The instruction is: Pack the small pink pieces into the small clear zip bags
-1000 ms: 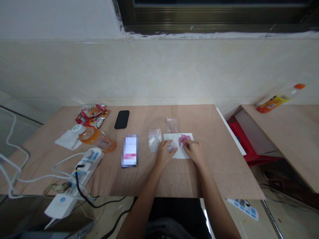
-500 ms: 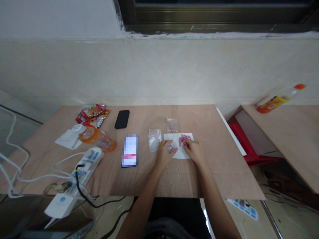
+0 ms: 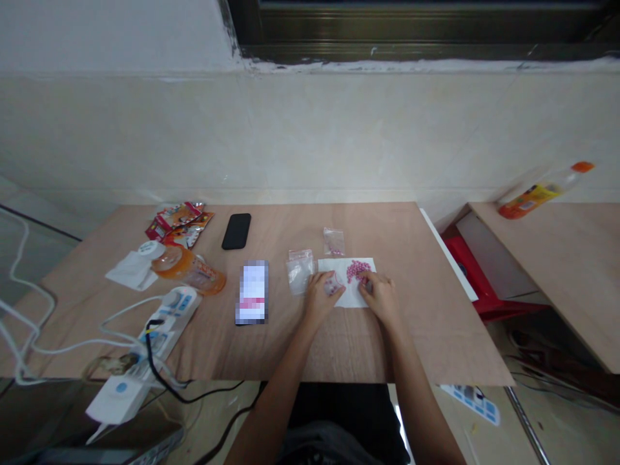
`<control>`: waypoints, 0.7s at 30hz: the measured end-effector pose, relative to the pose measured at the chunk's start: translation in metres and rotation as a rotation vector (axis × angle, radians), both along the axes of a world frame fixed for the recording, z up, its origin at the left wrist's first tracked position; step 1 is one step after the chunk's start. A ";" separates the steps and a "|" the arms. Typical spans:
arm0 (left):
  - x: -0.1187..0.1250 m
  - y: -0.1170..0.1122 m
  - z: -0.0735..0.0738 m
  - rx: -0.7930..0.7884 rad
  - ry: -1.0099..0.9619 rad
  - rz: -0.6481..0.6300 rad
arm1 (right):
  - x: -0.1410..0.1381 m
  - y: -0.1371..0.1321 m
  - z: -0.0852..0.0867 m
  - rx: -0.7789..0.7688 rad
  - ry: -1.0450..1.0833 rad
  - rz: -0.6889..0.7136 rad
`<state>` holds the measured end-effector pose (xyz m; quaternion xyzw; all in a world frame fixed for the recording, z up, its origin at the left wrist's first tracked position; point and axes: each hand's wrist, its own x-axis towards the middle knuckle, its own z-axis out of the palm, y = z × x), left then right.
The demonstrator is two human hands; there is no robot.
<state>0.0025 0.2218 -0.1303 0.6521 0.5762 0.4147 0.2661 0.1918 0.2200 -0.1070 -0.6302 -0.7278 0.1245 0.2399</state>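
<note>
On a white paper sheet [image 3: 346,290] lies a heap of small pink beads or pills [image 3: 358,270]. My right hand [image 3: 380,298] rests at the sheet's right side, its fingertips at the lower edge of the heap. My left hand [image 3: 320,298] is on the sheet's left edge, its fingers around a small transparent cup [image 3: 333,283] with pink bits inside. Just left of that hand lies a transparent zip bag [image 3: 300,272]. A second zip bag [image 3: 334,242], holding a few pink pieces, lies beyond the sheet.
On the wooden table [image 3: 310,349] lie a black phone [image 3: 236,231], a pixelated card [image 3: 252,292], an orange bottle [image 3: 188,271], snack wrappers [image 3: 177,223], a tissue [image 3: 130,271] and a power strip [image 3: 174,316] with cables. A red stool [image 3: 472,278] stands right of the table.
Both hands stay nearly in place. The right fingertips shift slightly along the heap's lower edge, and the view tilts a little.
</note>
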 end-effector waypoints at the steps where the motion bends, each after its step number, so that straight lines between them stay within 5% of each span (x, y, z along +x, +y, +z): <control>1: 0.000 0.000 0.000 0.001 0.003 0.000 | 0.000 0.000 0.000 0.006 0.016 0.000; 12: 0.000 0.000 0.002 -0.021 -0.040 -0.005 | -0.016 0.002 -0.013 -0.038 0.611 -0.003; 21: 0.000 -0.001 0.004 0.002 -0.055 -0.004 | -0.038 0.011 -0.011 -0.090 0.679 0.096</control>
